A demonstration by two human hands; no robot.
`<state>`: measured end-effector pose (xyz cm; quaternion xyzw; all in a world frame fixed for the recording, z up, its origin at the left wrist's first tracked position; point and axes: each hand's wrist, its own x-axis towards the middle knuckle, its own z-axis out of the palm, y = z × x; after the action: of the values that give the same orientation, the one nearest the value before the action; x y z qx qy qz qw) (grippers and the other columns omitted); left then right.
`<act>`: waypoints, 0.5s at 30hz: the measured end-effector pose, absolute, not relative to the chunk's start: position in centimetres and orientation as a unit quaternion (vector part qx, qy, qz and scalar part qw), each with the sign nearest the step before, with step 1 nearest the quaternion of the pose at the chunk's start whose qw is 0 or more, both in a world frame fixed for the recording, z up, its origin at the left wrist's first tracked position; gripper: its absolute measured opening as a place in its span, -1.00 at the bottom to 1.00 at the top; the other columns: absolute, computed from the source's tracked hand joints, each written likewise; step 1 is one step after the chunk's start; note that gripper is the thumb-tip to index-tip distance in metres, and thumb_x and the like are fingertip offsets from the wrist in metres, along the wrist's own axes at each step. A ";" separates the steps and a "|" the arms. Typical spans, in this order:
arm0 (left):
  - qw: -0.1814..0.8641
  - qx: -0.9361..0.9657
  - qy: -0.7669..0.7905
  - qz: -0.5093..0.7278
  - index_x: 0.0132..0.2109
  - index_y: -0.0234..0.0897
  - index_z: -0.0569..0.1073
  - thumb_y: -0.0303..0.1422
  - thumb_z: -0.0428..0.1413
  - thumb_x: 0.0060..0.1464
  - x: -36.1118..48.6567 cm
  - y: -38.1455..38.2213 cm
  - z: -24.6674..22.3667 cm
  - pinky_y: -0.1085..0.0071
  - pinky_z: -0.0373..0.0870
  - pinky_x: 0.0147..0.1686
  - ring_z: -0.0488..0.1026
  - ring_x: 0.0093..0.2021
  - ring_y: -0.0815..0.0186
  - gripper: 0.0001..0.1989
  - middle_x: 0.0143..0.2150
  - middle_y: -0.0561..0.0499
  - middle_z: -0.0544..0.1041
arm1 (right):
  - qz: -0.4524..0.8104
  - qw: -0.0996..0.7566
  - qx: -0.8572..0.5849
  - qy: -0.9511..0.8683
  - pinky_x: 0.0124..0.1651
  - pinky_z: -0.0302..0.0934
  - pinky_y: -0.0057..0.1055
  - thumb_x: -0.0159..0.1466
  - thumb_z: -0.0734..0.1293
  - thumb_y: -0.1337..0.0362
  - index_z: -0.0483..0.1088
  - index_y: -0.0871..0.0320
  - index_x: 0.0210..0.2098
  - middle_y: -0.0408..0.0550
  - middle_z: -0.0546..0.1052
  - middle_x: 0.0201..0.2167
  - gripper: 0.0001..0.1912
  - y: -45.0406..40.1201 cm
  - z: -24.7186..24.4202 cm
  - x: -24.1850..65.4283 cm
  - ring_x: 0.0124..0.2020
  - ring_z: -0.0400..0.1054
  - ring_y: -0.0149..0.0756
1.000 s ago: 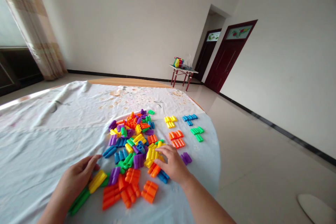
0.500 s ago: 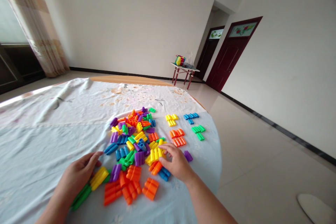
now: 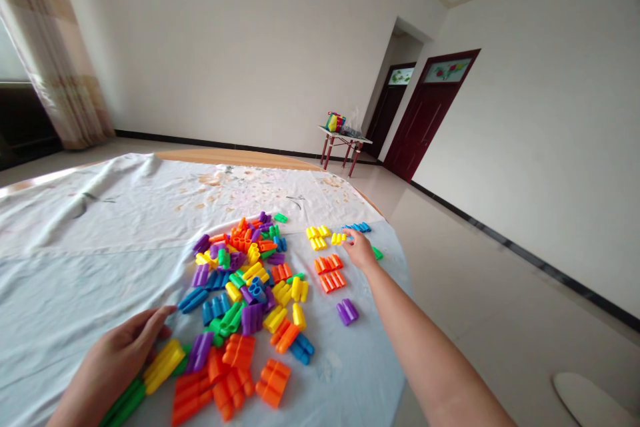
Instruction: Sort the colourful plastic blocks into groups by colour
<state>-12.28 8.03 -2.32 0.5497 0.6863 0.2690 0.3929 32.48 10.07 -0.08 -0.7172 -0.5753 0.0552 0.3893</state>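
My right hand (image 3: pixel 359 250) reaches across the cloth and pinches a yellow plastic building block (image 3: pixel 339 239) at its right end. The held block is just right of a pair of yellow blocks (image 3: pixel 318 237) and below some blue blocks (image 3: pixel 357 227). A green block (image 3: pixel 377 253) shows partly past the hand. My left hand (image 3: pixel 117 353) rests at the near left, loosely bent, holding nothing I can see. Its fingertips are close to a blue block (image 3: pixel 193 300). Beside its wrist lie a yellow block (image 3: pixel 164 366) and a green block (image 3: pixel 123 403).
A mixed heap of coloured blocks (image 3: pixel 251 273) covers the table's middle. Orange blocks (image 3: pixel 330 273) lie paired on the right, with a purple block (image 3: pixel 347 311) nearer me. The tablecloth (image 3: pixel 120 233) is wrinkled. A small table (image 3: pixel 345 135) stands by the far wall.
My right hand has taken a yellow block from the heap and carried it away and to the right, beside the paired blocks. The view has shifted slightly; my left hand keeps its place.
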 end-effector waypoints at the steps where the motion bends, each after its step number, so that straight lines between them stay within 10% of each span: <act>1: 0.398 0.548 0.685 0.269 -0.09 -0.21 0.43 0.21 -0.07 -0.33 -12.3 8.1 -2.5 0.35 0.33 -0.50 0.38 -0.53 0.20 -0.25 -0.45 0.01 0.53 | 0.054 0.383 -0.721 -0.575 -0.11 0.31 -0.28 0.11 0.26 0.46 0.43 0.15 -0.05 0.05 0.50 -0.14 -0.60 10.6 -0.4 32.9 -0.30 0.41 -0.28; 15: 0.383 0.562 0.694 0.237 -0.06 -0.24 0.40 0.26 -0.15 -0.32 -12.3 8.0 -2.5 0.35 0.30 -0.48 0.37 -0.51 0.21 -0.18 -0.41 0.00 0.53 | 0.078 0.307 -0.723 -0.614 -0.09 0.29 -0.34 0.12 0.25 0.56 0.44 0.18 -0.09 0.03 0.52 -0.14 -0.62 13.6 -3.2 34.3 -0.29 0.44 -0.33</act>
<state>-12.27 8.03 -2.51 0.5622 0.6937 0.2371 0.3827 34.27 13.60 -3.18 -0.7230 -0.6140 0.0776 0.3069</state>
